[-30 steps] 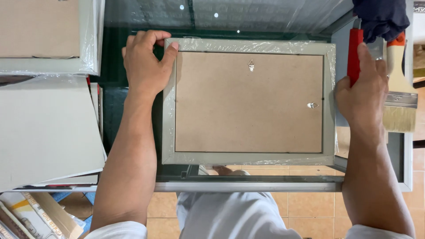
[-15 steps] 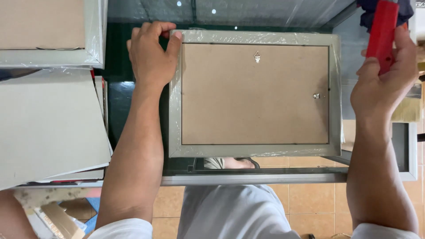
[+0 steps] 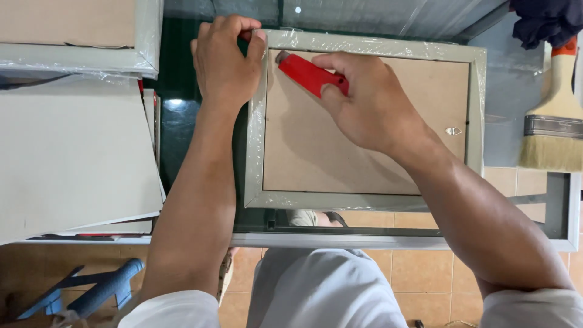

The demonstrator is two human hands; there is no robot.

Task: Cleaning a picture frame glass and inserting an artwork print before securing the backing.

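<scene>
1. Head view: the right hand (image 3: pixel 370 100), half a second ago raised at 2 o'clock, has come down; it grips the red cutter (image 3: pixel 310 74), tip at the frame's 11 o'clock corner.
2. The left hand (image 3: pixel 225 61) stays closed, pinching that corner of the plastic-wrapped grey frame (image 3: pixel 364 200), so cutting can start.
3. Another wrapped frame (image 3: pixel 146 36) lies at 10 o'clock, a paintbrush (image 3: pixel 555 121) at 3 o'clock.

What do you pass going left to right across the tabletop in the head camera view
Pale boards → left hand → red tool held by the right hand → small metal hanger on the wrapped picture frame → paintbrush.
</scene>
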